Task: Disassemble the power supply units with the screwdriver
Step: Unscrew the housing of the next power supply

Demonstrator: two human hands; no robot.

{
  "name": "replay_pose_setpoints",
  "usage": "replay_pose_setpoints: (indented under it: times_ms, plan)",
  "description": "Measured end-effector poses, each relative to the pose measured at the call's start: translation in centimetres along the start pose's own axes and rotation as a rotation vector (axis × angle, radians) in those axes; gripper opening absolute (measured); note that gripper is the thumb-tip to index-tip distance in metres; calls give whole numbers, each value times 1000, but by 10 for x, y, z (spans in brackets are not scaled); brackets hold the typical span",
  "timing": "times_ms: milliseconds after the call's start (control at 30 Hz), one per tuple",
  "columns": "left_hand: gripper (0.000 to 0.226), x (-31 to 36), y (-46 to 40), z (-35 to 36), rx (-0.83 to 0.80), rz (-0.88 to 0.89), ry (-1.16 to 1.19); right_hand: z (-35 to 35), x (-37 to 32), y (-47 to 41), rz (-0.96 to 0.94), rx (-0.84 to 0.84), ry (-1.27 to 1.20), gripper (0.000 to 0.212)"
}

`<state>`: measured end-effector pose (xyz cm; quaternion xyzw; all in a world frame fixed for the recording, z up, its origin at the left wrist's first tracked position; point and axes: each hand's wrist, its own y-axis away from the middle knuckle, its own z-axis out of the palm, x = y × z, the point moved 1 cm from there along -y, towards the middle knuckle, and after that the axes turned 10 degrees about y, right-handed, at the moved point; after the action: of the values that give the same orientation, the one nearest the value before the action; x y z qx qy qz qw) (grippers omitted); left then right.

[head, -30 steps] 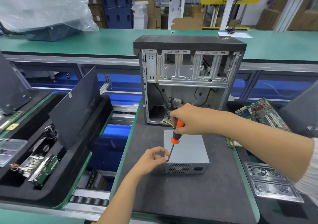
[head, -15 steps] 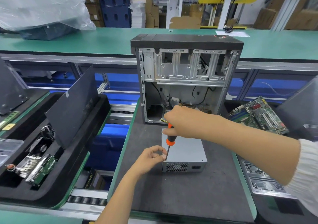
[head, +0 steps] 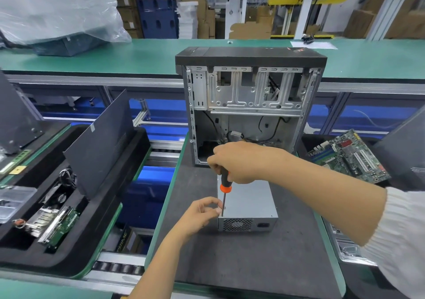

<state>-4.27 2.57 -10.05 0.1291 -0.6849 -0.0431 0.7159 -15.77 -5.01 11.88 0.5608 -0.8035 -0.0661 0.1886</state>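
Head view: right hand (head: 239,163) grips upright screwdriver (head: 224,185); left hand's (head: 199,216) fingers apparently pinch its tip.

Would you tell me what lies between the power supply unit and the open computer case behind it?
In the head view, the right hand gripping the screwdriver covers that stretch.

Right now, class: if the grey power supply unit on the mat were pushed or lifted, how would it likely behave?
The power supply unit looks like a rigid metal box, so probably stiff and fairly heavy for its size. It lies flat on the dark mat, so it should slide rather than roll or tip. The left hand at its corner may be steadying it against the screwdriver.
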Motion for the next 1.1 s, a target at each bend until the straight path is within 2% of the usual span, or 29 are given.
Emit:
replay_pose_setpoints:
  times_ms: [133, 300, 467, 533, 600, 667, 800, 933, 1000, 1100]
  plan:
    - [26, 7, 3, -1, -32, 63, -42, 1, -2, 1, -47, 96, -37, 25]
    - [11, 21, 4, 1, -50, 125, -48, 8, -5, 5, -19, 183, -81, 28]
    - [15, 25, 1, 6, 2, 167, -81, 6, 8, 5, -4, 49, -168, 32]
    - [12, 24, 0, 6, 17, 174, -96, 5, 14, 6, 77, 8, -198, 45]
    - [5, 25, 0, 7, 33, 179, -113, 4, 17, 7, 193, -2, -116, 60]
    - [5, 26, -1, 7, 29, 183, -114, 6, 14, 4, 250, 32, -54, 63]
    - [17, 25, -4, 4, -11, 183, -142, 7, 5, 1, 201, 84, 26, 51]
    - [20, 26, -4, 2, -24, 186, -152, 0, -1, 4, 48, 10, -34, 15]
    - [18, 32, -5, 1, -57, 199, -120, -3, -1, 7, -5, -21, -58, 24]
    - [26, 42, -6, -1, -133, 225, -73, -7, -2, 10, 10, -72, -64, 30]
